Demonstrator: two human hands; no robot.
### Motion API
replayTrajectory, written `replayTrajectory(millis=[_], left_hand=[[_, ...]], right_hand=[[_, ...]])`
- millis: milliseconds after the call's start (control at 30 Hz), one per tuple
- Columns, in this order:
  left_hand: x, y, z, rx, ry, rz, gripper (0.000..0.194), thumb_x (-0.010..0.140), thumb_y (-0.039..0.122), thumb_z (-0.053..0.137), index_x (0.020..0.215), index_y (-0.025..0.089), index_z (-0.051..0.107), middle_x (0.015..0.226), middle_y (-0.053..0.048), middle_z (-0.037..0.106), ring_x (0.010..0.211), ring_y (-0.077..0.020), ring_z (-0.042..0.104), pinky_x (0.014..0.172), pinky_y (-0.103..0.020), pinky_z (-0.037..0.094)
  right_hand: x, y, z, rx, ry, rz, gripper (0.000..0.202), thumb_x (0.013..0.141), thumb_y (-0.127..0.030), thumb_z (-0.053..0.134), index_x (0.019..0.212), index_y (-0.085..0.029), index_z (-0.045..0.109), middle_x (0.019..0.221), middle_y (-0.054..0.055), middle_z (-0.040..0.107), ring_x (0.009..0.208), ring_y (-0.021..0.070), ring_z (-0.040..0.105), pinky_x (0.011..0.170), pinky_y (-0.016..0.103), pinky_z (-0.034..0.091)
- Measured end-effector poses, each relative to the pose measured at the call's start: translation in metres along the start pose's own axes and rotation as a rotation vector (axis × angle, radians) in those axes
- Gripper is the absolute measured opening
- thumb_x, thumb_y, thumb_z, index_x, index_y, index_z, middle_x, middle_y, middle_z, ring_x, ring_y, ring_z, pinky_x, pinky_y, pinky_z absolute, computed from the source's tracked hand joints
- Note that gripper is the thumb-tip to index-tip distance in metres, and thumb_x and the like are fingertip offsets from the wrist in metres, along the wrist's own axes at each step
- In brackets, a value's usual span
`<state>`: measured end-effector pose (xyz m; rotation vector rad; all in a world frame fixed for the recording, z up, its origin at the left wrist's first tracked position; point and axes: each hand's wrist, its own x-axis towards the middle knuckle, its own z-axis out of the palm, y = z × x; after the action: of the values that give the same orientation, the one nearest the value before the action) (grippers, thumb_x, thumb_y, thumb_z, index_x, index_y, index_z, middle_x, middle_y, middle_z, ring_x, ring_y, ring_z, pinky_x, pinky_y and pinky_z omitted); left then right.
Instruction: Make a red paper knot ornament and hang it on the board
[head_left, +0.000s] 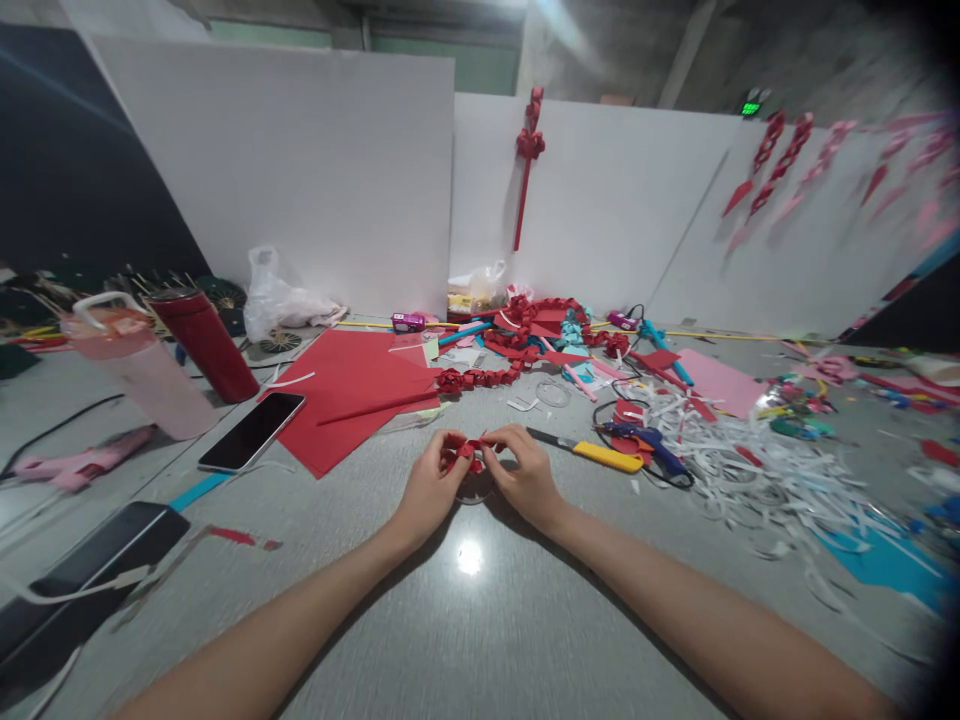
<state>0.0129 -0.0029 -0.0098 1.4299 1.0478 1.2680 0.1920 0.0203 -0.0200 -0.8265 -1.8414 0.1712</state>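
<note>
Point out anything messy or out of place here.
The tangled heap of thin white paper strips on the right looks untidy: it sprawls loosely across the grey table, partly over a bright blue paper sheet. A dark blue glue gun lies at its edge. No liquid spill stands out.

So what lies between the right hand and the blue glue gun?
In the head view, a yellow-and-black cutter lies between the right hand and the blue glue gun.
</note>
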Motion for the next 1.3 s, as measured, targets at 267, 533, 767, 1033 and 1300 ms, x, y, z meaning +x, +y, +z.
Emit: replayTrajectory(millis=[267,533,767,1033,1300], left_hand=[[-0.002,-0.003,0.005,-0.064,0.051,-0.008,0.026,0.097,0.043,0.067,0.107,0.021,0.058,0.099,-0.003,0.067,0.088,-0.0173,0.067,0.078,-0.029,0.055],[-0.005,-0.005,0.011,-0.021,0.110,0.027,0.030,0.093,0.040,0.072,0.109,0.021,0.056,0.100,-0.003,0.067,0.090,-0.0175,0.067,0.081,-0.031,0.055],[-0.011,0.004,0.021,-0.143,0.156,0.021,0.027,0.093,0.037,0.071,0.108,0.021,0.055,0.098,-0.002,0.064,0.089,-0.0165,0.065,0.082,-0.030,0.054],[-0.011,0.004,0.024,-0.180,0.134,0.016,0.026,0.092,0.039,0.071,0.106,0.021,0.057,0.089,0.001,0.060,0.081,-0.0143,0.061,0.076,-0.026,0.051],[-0.006,0.001,0.022,-0.123,0.201,0.027,0.024,0.088,0.032,0.071,0.105,0.021,0.059,0.090,0.000,0.062,0.081,-0.0152,0.062,0.076,-0.026,0.050]], right_hand=[[-0.001,-0.002,0.000,-0.001,0.000,-0.025,0.010,0.100,-0.016,0.064,0.105,-0.024,0.068,0.093,0.005,0.070,0.086,0.0208,0.064,0.079,0.037,0.054],[-0.003,-0.004,0.000,-0.082,0.034,-0.092,0.008,0.101,-0.017,0.064,0.103,-0.023,0.068,0.089,0.005,0.070,0.081,0.0207,0.063,0.074,0.037,0.054],[-0.004,-0.004,0.001,-0.052,0.050,-0.128,0.015,0.099,-0.013,0.066,0.111,-0.022,0.068,0.095,0.007,0.071,0.088,0.0216,0.065,0.078,0.038,0.056],[-0.005,-0.005,0.004,0.022,0.100,-0.127,0.013,0.098,-0.012,0.067,0.106,-0.022,0.065,0.089,0.004,0.067,0.082,0.0194,0.064,0.072,0.034,0.055],[-0.003,-0.009,0.003,-0.004,0.092,-0.138,0.011,0.098,-0.012,0.066,0.102,-0.022,0.065,0.086,0.004,0.065,0.081,0.0195,0.064,0.071,0.034,0.054]])
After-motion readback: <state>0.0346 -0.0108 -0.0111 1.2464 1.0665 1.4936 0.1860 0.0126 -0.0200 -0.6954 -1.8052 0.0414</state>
